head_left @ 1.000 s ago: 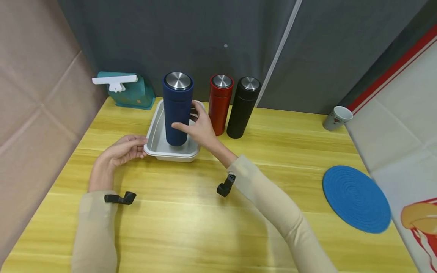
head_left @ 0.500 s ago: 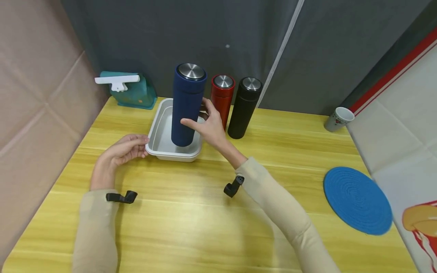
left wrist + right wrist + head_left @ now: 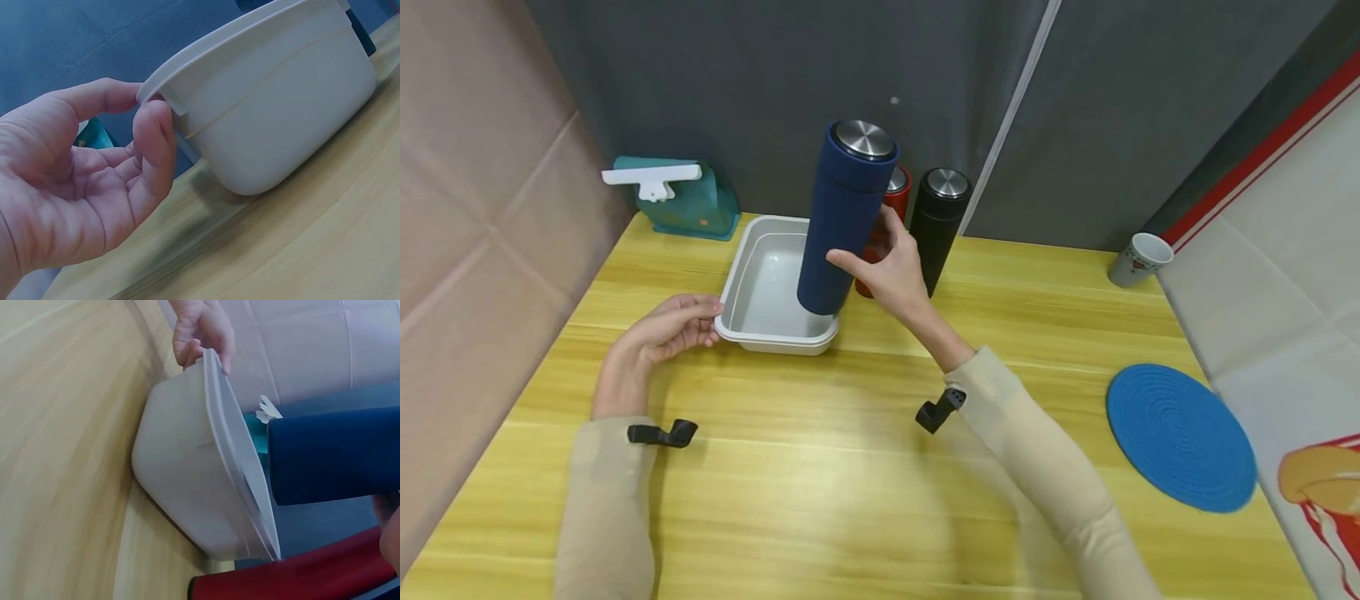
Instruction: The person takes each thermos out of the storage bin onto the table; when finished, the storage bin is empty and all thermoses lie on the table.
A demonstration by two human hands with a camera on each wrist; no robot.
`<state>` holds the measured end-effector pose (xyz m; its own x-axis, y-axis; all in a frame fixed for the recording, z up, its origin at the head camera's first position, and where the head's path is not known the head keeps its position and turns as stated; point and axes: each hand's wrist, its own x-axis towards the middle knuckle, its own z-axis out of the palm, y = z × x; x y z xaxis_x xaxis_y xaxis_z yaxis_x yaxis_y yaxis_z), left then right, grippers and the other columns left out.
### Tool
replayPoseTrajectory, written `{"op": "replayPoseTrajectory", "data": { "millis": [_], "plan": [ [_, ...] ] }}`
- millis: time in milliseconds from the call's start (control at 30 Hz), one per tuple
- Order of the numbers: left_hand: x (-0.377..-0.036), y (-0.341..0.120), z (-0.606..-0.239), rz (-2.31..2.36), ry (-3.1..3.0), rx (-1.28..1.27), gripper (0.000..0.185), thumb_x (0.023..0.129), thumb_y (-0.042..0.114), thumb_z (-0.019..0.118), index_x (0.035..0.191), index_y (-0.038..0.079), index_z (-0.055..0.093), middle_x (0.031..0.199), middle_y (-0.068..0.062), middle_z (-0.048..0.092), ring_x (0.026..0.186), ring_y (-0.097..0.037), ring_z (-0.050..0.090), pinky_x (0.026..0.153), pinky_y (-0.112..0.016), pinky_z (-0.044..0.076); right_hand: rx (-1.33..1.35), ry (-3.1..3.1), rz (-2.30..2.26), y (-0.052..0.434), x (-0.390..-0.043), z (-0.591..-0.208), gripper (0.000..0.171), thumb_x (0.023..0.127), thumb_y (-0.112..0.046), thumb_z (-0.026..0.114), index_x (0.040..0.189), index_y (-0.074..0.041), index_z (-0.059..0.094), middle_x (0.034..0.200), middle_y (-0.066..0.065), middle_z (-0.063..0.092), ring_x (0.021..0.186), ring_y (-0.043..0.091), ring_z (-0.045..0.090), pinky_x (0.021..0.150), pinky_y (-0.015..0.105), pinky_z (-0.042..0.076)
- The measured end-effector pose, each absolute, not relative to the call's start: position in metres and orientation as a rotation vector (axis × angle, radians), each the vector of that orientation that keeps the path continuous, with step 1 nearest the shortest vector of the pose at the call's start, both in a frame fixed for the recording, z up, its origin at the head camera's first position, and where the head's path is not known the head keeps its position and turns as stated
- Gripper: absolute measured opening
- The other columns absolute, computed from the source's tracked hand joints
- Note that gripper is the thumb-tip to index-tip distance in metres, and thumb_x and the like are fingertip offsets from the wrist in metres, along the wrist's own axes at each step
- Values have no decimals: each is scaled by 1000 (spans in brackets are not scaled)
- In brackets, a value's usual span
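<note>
My right hand [image 3: 891, 271] grips a tall navy flask [image 3: 846, 215] with a steel lid, tilted and lifted above the right rim of a grey tub [image 3: 758, 287]. In the right wrist view the navy flask [image 3: 334, 456] hangs clear above the grey tub [image 3: 187, 469]. My left hand [image 3: 664, 333] pinches the tub's near left corner; in the left wrist view its thumb and fingers [image 3: 150, 134] curl on the rim of the tub [image 3: 275, 106]. A red flask [image 3: 880, 237] stands partly hidden behind the navy one, and a black flask [image 3: 942, 221] stands beside it.
A teal holder with a white clip [image 3: 677, 196] sits at the back left. A paper cup [image 3: 1138, 258] stands at the back right, and a blue round mat [image 3: 1180, 435] lies on the right. A dark curtain [image 3: 760, 83] backs the yellow wooden table [image 3: 820, 467].
My right hand has lifted the navy flask out of the tub, up and to the right, tilting it. My left hand has stayed on the tub's corner.
</note>
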<state>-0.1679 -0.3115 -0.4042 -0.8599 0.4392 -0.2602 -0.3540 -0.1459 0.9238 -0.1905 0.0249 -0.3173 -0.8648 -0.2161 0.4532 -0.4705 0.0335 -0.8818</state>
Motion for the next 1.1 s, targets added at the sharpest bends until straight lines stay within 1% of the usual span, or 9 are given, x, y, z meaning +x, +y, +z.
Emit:
{"op": "replayPoseTrajectory", "data": {
  "millis": [100,267,367,533,633,900,1100],
  "plan": [
    [-167,-313,-405,2043,1627,87,22,103,7,44,97,3,65,81,-8,65,66,-13,61,59,-22,52,728,-2091,1935,29,-191,-314,63,80,-2,77,135,1,45,120,14,59,103,24,60,91,40,49],
    [-168,-312,-405,2025,1653,93,21,103,8,44,99,3,64,82,-8,66,67,-12,61,60,-22,51,721,-2097,1911,39,-194,-312,64,79,4,76,135,4,45,120,19,58,102,25,58,92,39,49],
    [-170,-311,-405,2023,1670,92,21,103,8,45,99,2,64,82,-8,66,67,-12,60,60,-22,51,707,-2102,1889,47,-195,-312,63,78,7,75,134,7,45,119,22,56,100,26,56,91,41,49],
    [-175,-304,-406,2015,1670,90,20,103,6,45,97,1,64,79,-8,64,65,-12,59,58,-22,51,673,-2126,1858,61,-176,-303,62,77,10,73,132,12,44,119,26,56,101,31,58,91,47,48],
    [-177,-299,-407,1993,1654,108,20,103,7,44,97,2,63,80,-7,63,66,-13,58,59,-22,50,656,-2121,1832,72,-166,-301,63,76,11,74,132,13,44,120,27,55,103,33,58,92,48,47],
    [-179,-296,-404,2011,1658,128,21,103,7,44,95,1,63,78,-7,63,64,-12,58,58,-21,49,596,-2165,1777,96,-156,-302,64,76,11,73,133,12,43,122,27,52,105,27,56,94,44,46],
    [-178,-299,-406,1991,1643,160,21,103,7,44,97,2,63,80,-7,64,66,-13,58,59,-22,50,534,-2185,1782,111,-150,-305,63,77,9,73,133,10,44,121,22,53,104,20,53,95,44,46]
  ]
}}
